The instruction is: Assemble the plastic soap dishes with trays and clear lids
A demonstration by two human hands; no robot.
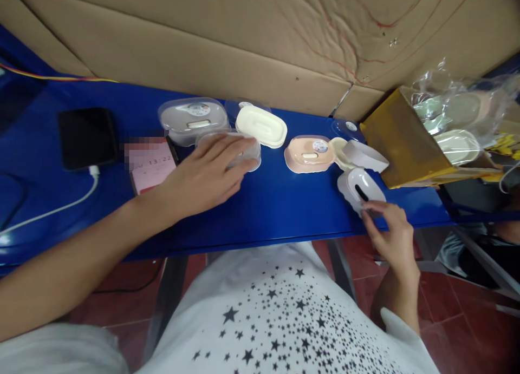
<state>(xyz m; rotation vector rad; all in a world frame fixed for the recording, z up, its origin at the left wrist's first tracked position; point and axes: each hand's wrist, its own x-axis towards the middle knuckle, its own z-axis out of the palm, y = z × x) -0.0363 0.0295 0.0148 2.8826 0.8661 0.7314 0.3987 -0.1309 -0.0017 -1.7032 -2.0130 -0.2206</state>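
My left hand (215,168) lies over a translucent oval box (254,156), fingers across its top and thumb at the near side, gripping it. Much of that box is hidden under the palm. Between thumb and forefinger, my right hand (392,225) pinches the near edge of a white oval cover (359,187) with a dark slot, tilted at the table's front. Just behind that cover lie a white shell (368,156) and a cream tray (340,153). A peach box (311,160) with a round sticker sits between my hands.
Along the back stand a grey box under a clear lid (193,119) and a cream oval tray (262,126). A clear lid (344,128) lies by an open carton (396,138) of wrapped parts. Left are a black device (87,136) on a white cable and a lit phone (152,165).
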